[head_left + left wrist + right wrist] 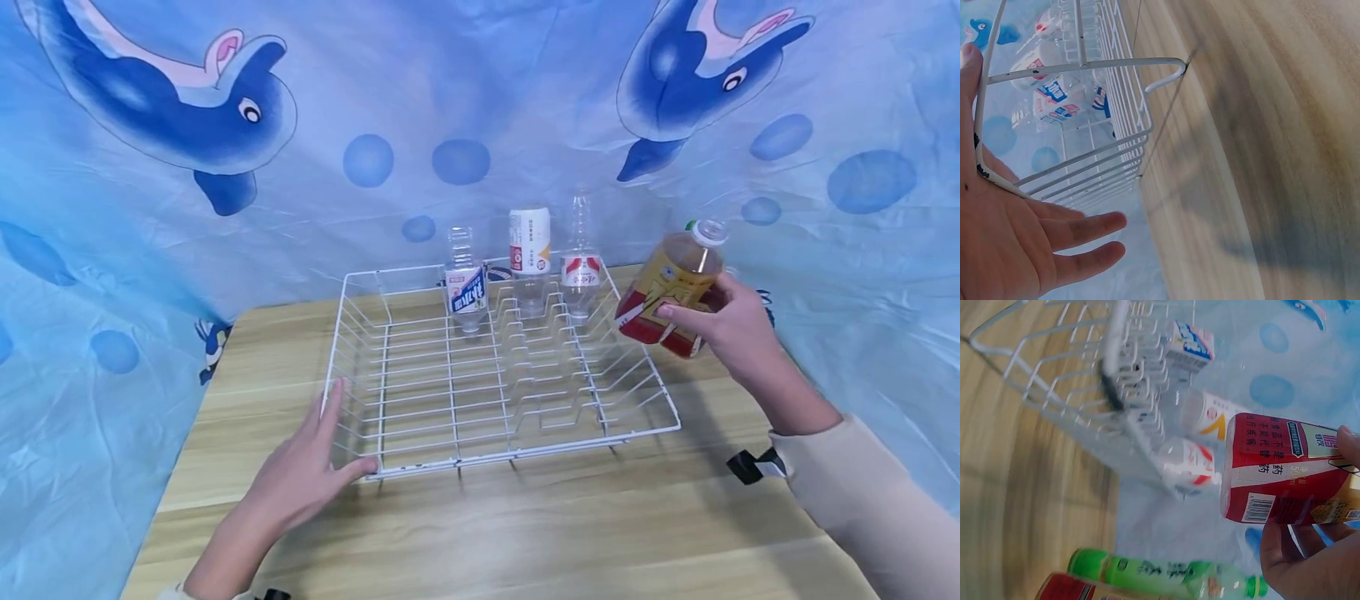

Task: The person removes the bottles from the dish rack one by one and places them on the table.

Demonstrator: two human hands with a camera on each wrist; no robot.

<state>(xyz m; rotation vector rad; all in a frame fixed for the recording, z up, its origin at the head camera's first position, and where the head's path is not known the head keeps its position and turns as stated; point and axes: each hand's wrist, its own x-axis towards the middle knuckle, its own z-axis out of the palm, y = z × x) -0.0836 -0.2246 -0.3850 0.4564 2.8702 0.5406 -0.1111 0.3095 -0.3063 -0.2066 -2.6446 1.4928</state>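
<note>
My right hand grips a plastic bottle with a red and yellow label, tilted, its clear neck up, beside the rack's right rim. My left hand touches the left front corner of a white wire dish rack, thumb on the front rim and index finger along the side. In the left wrist view its other fingers stretch out below the rim. Three clear bottles stand narrow end down along the rack's back: one with a blue and white label, one white-labelled, one red and white.
A green bottle and another red-labelled bottle show low in the right wrist view, mostly hidden behind the held bottle in the head view. The rack stands on a wooden table. A blue dolphin-print curtain hangs behind.
</note>
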